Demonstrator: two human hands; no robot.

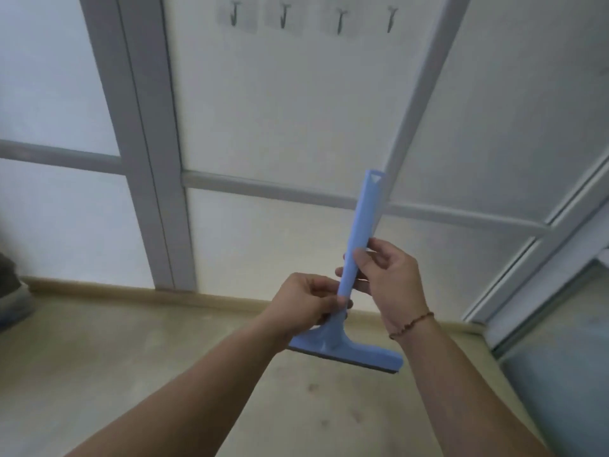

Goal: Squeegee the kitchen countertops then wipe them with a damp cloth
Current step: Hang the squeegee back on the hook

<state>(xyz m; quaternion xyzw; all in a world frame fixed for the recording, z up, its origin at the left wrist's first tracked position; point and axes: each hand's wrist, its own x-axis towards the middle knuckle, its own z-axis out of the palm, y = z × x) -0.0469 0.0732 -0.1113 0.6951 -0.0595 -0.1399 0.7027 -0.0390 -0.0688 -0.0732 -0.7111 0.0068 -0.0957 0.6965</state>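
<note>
Both hands hold one light-blue squeegee (357, 245) in the air in front of a frosted-panel door (296, 110), above a beige floor (131, 374). Part of its neck is hidden behind the left hand (304, 303), and the whole picture is slightly blurred. Its long handle stands nearly upright, tilted a little to the right, free end up; the crosswise blade head is at the bottom, dark rubber edge facing down. Left fingers curl round the lower handle; the right hand (387, 280) pinches the handle higher up. A beaded bracelet (412, 324) circles the right wrist. Four hooks (285, 14) hang near the door's top.
</note>
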